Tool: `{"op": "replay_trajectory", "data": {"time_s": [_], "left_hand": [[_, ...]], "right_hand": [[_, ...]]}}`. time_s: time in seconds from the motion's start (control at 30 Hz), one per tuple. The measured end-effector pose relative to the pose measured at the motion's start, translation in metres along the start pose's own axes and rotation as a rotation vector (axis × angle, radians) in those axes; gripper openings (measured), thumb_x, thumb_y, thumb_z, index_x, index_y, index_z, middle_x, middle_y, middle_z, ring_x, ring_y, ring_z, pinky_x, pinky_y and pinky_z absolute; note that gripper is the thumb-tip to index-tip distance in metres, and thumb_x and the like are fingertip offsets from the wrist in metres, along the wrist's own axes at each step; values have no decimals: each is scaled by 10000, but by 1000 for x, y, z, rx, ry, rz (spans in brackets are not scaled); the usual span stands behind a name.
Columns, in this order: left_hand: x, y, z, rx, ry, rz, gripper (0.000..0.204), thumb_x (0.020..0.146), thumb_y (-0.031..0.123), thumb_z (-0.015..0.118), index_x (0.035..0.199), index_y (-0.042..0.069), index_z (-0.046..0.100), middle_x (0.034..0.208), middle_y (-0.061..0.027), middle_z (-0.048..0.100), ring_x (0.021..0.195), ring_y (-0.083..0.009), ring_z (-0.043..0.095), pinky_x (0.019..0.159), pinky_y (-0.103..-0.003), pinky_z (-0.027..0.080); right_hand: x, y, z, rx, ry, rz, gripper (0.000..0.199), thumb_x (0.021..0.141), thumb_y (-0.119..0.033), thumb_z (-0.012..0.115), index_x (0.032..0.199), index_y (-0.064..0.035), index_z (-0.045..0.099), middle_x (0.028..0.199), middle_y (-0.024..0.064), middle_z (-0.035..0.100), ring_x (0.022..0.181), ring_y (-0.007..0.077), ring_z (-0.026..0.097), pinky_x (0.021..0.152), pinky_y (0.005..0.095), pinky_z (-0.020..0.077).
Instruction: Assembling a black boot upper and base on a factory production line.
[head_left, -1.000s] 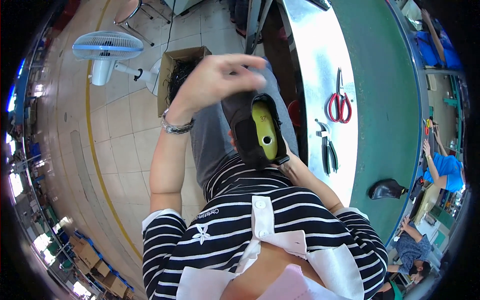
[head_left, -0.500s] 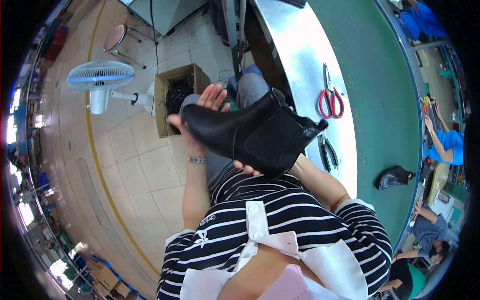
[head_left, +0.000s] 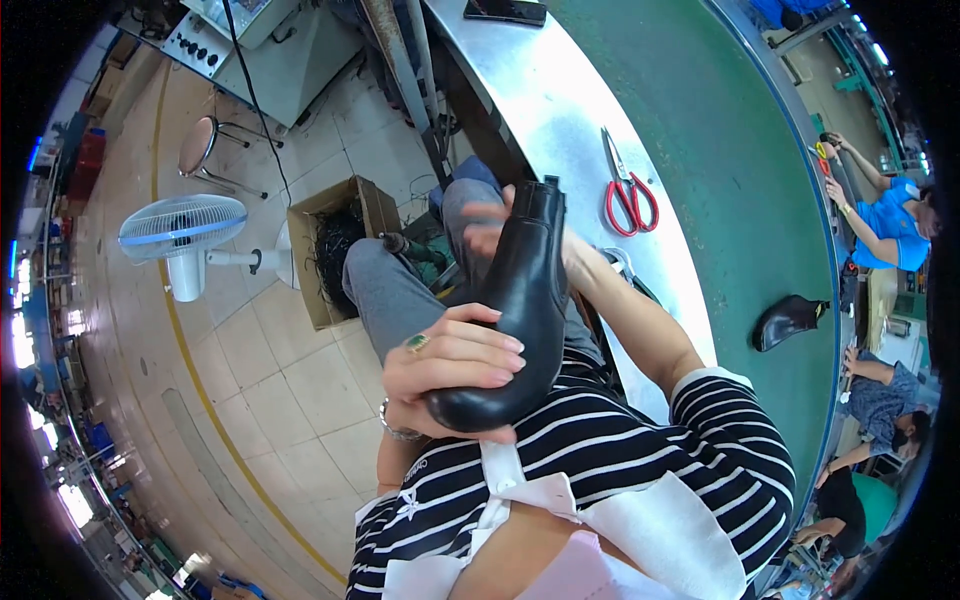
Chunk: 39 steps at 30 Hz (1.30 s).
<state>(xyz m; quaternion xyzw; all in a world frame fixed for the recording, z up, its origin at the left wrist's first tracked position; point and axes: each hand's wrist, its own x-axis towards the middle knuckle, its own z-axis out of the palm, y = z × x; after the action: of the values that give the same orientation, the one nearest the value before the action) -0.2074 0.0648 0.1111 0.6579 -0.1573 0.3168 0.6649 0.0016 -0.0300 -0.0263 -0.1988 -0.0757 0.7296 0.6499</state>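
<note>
A black leather ankle boot [head_left: 530, 290] is held over my lap, its toe toward my chest and its shaft pointing away from me. My left hand [head_left: 455, 362] is closed round the toe, fingers across the upper and thumb on the near side. Beyond the shaft, my right hand [head_left: 488, 228] is partly hidden by the boot and smeared by motion. Whether its fingers grip the boot cannot be made out. Red-handled scissors [head_left: 630, 203] lie on the metal bench to the right. Behind my right forearm, another tool with dark handles [head_left: 643, 287] shows only in part.
The metal bench top [head_left: 570, 100] curves along my right, with a dark phone [head_left: 505, 11] at its far end. Another black boot [head_left: 787, 323] sits on the green belt [head_left: 720, 200]. A carton of dark scraps [head_left: 300, 260], a fan [head_left: 185, 235] and a stool [head_left: 198, 146] stand left. Co-workers sit across the belt.
The boot has turned from lying sideways to pointing away from me, its toe swung closer. My left hand now wraps over the toe; my right has shifted from under the boot to beyond the shaft.
</note>
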Motion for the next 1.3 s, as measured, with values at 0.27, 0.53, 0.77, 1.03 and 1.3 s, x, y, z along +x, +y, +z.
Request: {"op": "replay_trajectory", "data": {"time_s": [0.27,0.53,0.77,1.03,1.3], "left_hand": [[-13,-27,16,337,-93,-158,485,600,182,898,1013,72,670,1026,-78,692,1012,-230,650,988,-456,449],[-17,-40,22,326,-162,-242,518,554,201,919,974,64,649,959,-76,688,952,-250,656,904,-430,469],[14,-34,32,357,-204,-149,509,572,168,906,984,40,636,969,-126,679,930,-293,643,872,-407,481],[71,-34,33,741,-269,99,428,674,236,848,965,5,635,857,-127,633,772,-328,582,761,-430,476],[81,-54,70,639,-722,370,501,648,200,861,1042,15,614,1061,-139,617,993,-352,586,951,-520,421]], "right_hand": [[-37,-16,6,-656,417,-358,482,1004,-382,436,1335,-37,503,1320,110,526,1206,180,490,1019,343,395],[-5,16,-21,-205,503,-494,232,849,-171,722,1040,-48,676,1093,-3,615,1040,100,525,966,242,366],[-22,-2,-3,-329,523,-543,385,901,-260,678,1214,-45,611,1170,-11,589,1103,81,490,1009,246,335],[-92,18,38,-547,595,-75,1013,802,-783,463,1417,13,343,1060,268,604,882,312,672,733,389,574],[-71,11,48,357,-73,-544,544,853,-576,623,1053,-71,629,1000,57,697,864,152,659,797,342,540]]}}
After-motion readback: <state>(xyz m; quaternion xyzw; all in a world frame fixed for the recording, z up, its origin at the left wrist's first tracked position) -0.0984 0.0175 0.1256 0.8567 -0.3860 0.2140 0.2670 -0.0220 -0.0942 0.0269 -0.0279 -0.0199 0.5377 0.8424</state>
